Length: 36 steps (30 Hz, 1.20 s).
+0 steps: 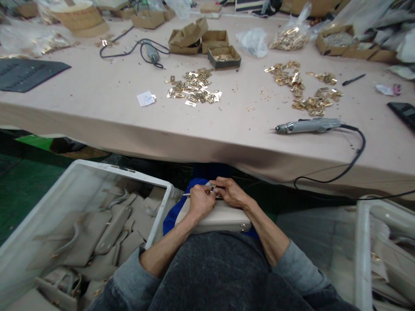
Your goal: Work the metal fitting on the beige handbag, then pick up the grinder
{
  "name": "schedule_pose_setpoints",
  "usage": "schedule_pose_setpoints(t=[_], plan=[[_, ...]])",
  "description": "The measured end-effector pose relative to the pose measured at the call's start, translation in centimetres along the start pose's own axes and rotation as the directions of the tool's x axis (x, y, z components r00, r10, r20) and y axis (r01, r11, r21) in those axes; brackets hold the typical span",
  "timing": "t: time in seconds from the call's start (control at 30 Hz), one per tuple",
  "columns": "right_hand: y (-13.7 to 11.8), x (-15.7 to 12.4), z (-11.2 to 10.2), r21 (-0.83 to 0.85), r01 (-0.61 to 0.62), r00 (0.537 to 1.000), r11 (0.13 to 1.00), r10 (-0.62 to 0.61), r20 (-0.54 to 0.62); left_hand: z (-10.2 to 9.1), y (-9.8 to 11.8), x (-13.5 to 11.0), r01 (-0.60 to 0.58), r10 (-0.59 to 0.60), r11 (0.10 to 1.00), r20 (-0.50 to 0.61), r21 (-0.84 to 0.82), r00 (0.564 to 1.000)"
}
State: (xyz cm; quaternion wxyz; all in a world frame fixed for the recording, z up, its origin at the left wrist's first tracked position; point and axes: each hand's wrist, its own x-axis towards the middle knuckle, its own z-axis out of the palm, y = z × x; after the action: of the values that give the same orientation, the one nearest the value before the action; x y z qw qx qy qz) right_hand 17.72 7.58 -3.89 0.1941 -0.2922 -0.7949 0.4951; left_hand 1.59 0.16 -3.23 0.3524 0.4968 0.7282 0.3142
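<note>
The bag [212, 219], light beige, lies across the person's lap at the lower centre of the frame. The left hand [200, 202] is at the bag's far edge, its fingers bent and pinching a small metal fitting [212, 188]. The right hand [234, 193] meets it from the right, fingers bent at the same edge; whether these grasp the fitting or the bag cannot be told. A round metal stud [243, 225] is at the bag's near right corner.

The desk [126, 103] spans the upper half of the frame. On it, at upper centre, is a loose pile of flat metal plates [194, 88], with a paper label [146, 98] to its left and a small open box [224, 58] just behind. A second group of gold-coloured metal parts [313, 105] is scattered at upper right. In front of this group lies an electric screwdriver [308, 125], tip pointing left, cable [359, 151] running over the desk's near edge. A pen [354, 80] lies farther right.

At lower left, a white bin [78, 166] holds further beige bags [86, 237]. Another bin [360, 250] stands at lower right.
</note>
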Motion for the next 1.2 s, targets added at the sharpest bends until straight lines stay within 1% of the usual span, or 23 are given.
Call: schedule_pose_setpoints(t=[0.17,0.33,0.4,0.5,0.6,0.73,0.93,1.2], plan=[[0.4,0.0,0.3,0.113,-0.092,0.995,0.989,0.097,-0.039,-0.2,0.8,-0.1,-0.026,0.026,0.999,0.01,0.032,1.0],[0.4,0.0,0.2,0.189,-0.119,0.989,0.975,0.133,-0.063,-0.2,0.9,-0.1,-0.069,0.073,0.992,-0.034,0.104,0.997],[0.5,-0.1,0.1,0.217,-0.133,0.986,0.967,0.151,-0.067,-0.2,0.6,-0.1,-0.064,0.064,0.996,0.008,0.068,0.998],[0.7,-0.2,0.1,0.28,-0.156,0.983,0.947,0.176,-0.05,-0.5,0.0,-0.2,-0.049,0.055,0.997,0.117,-0.059,0.992],[0.9,-0.3,0.2,0.32,-0.153,0.985,0.935,0.169,-0.024,-0.7,-0.3,-0.3,-0.004,0.028,0.989,0.165,-0.148,0.986],[0.9,-0.3,0.2,0.322,-0.138,0.988,0.936,0.155,-0.026,-0.9,-0.3,-0.3,0.024,0.013,0.981,0.192,-0.192,0.981],[0.7,-0.3,0.1,0.322,-0.123,0.99,0.939,0.138,-0.025,-0.9,-0.4,0.0,0.041,-0.004,0.98,0.188,-0.193,0.982],[0.8,-0.5,0.2,0.351,-0.136,0.988,0.926,0.154,-0.021,-0.4,-1.4,0.4,0.143,-0.1,0.968,0.204,-0.208,0.974]])
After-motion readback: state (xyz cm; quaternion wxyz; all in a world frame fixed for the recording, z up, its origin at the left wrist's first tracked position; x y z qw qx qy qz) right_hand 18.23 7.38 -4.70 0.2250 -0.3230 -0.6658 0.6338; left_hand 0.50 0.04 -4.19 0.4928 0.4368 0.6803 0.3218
